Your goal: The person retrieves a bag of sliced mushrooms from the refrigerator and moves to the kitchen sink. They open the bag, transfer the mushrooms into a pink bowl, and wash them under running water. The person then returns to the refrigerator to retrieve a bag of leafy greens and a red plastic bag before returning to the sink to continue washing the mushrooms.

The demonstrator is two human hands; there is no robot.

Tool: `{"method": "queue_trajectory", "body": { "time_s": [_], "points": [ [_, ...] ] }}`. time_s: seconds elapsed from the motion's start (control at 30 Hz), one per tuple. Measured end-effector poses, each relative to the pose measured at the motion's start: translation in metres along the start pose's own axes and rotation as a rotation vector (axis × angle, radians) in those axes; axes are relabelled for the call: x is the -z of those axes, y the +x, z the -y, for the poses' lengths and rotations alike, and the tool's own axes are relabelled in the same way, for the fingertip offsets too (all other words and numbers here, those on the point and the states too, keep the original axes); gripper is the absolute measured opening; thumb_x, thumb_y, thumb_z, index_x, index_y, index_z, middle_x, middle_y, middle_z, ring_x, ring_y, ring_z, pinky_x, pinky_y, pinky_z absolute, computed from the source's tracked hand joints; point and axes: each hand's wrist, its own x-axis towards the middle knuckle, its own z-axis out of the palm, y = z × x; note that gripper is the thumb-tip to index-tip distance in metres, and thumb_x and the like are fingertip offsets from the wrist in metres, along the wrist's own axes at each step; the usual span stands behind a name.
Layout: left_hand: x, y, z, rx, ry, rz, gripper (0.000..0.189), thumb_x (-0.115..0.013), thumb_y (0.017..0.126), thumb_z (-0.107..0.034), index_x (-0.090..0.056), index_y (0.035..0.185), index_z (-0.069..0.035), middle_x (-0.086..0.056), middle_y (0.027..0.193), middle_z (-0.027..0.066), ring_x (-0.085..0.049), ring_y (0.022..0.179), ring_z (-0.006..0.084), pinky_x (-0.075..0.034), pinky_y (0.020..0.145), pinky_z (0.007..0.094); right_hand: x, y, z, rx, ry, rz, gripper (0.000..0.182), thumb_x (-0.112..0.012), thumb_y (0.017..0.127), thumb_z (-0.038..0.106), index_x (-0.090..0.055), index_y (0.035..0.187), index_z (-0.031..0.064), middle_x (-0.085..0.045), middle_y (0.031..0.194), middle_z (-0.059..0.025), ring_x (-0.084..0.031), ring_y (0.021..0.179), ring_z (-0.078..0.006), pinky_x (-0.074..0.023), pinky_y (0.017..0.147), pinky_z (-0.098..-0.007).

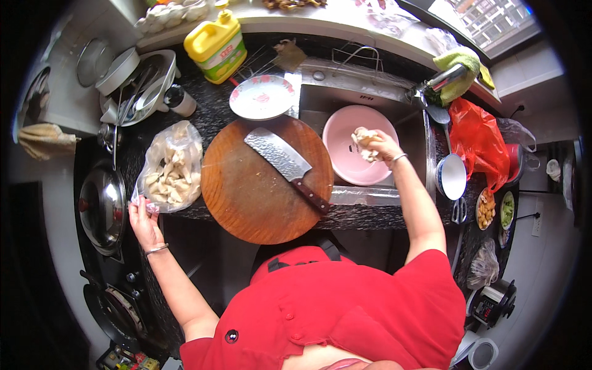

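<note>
My right hand (385, 147) grips a clump of pale mushrooms (365, 141) over a pink plastic basin (340, 162), which sits in the steel sink (416, 171). Off to the left, the fingers of my left hand (145, 224) pinch the edge of a clear plastic bag (189, 138). Pale mushroom pieces (171, 180) fill that bag, some at its opening. Between my hands lies a round wooden chopping board (245, 199). A cleaver (277, 152) with a hammered blade rests across it, its wooden handle pointing towards me at the right.
Behind the board are a floral plate (262, 97) and a yellow detergent jug (217, 48). A lidded pan (102, 210) stands on the left. To the sink's right are a faucet (444, 78), a red plastic bag (478, 138), a white bowl (451, 176) and kitchen scissors (459, 211).
</note>
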Motion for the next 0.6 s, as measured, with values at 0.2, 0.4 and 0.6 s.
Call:
{"method": "queue_trajectory", "body": {
  "time_s": [0.2,0.4,0.6],
  "points": [
    [-0.004,-0.007,-0.004,-0.001,0.080,-0.023,0.006,-0.061,0.093,-0.016,-0.057,0.095,-0.011,-0.059,0.085,-0.0021,-0.057,0.074,0.0063,-0.048,0.064,0.0220,0.057,0.051,-0.086,0.116,-0.301,-0.223,0.064,-0.070,0.071,0.005,-0.048,0.131,0.0052,-0.060,0.120,-0.0124,-0.063,0.099,-0.0216,-0.0545,0.082,-0.0335],
    [0.004,-0.011,-0.002,-0.049,0.088,-0.037,0.008,-0.062,0.092,-0.014,-0.058,0.097,-0.011,-0.059,0.082,-0.0034,-0.056,0.071,0.0050,-0.048,0.066,0.0210,0.107,0.032,-0.002,0.615,-0.645,-1.077,0.023,-0.064,0.081,0.017,-0.063,0.101,0.0058,-0.065,0.098,-0.0130,-0.063,0.092,-0.0259,-0.0501,0.081,-0.0356],
    [0.003,-0.016,-0.001,-0.038,0.065,-0.063,0.008,-0.062,0.092,-0.013,-0.059,0.098,-0.010,-0.059,0.079,-0.0033,-0.055,0.068,0.0045,-0.048,0.066,0.0206,0.119,0.057,0.050,0.819,-0.824,-0.930,0.028,-0.055,0.093,0.030,-0.063,0.103,0.0048,-0.063,0.103,-0.0145,-0.055,0.102,-0.0320,-0.0401,0.094,-0.0408]
  ]
}}
